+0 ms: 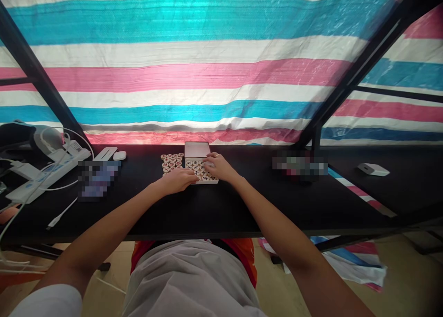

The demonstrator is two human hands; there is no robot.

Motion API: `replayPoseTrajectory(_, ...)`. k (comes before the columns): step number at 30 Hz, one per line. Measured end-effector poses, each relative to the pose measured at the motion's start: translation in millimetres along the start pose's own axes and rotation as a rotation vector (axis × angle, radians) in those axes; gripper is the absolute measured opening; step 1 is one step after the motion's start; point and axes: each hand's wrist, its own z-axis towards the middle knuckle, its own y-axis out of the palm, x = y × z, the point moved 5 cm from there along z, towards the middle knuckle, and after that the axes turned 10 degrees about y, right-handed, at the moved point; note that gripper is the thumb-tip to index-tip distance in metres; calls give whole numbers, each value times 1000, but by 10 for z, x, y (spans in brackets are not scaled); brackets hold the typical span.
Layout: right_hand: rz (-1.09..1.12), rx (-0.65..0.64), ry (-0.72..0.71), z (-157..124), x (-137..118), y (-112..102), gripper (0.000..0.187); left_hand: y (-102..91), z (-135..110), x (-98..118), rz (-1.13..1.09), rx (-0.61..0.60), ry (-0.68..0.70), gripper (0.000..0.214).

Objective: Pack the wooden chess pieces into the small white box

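A white box stands on the black table in front of me. Inside it sit several round Chinese chess pieces with black characters, packed in rows. My left hand reaches over the box's left side, fingers stretched out and their tips touching pieces near the front. My right hand comes over the right edge, its fingers apart and resting on pieces there. Part of the rows is hidden beneath both hands. Left of the box, Chinese chess pieces with red characters lie in rows on the table, partly covered by my left hand.
Behind the box is a shallow pale lid or tray. At left lie a power strip with cables, a blurred phone-like item and a white case. A blurred object and a small white device are at right.
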Motion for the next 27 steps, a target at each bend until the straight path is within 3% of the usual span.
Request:
replayPoseTrajectory(10, -158, -28, -5, 74, -53, 50, 30, -19, 3, 12, -14, 2, -5, 25)
replayPoseTrajectory(19, -170, 0, 174, 74, 57, 26, 29, -17, 6, 18, 1, -9, -2, 26)
replayPoseTrajectory(27, -198, 28, 237, 48, 53, -4, 33, -7, 0, 6, -6, 6, 7, 27)
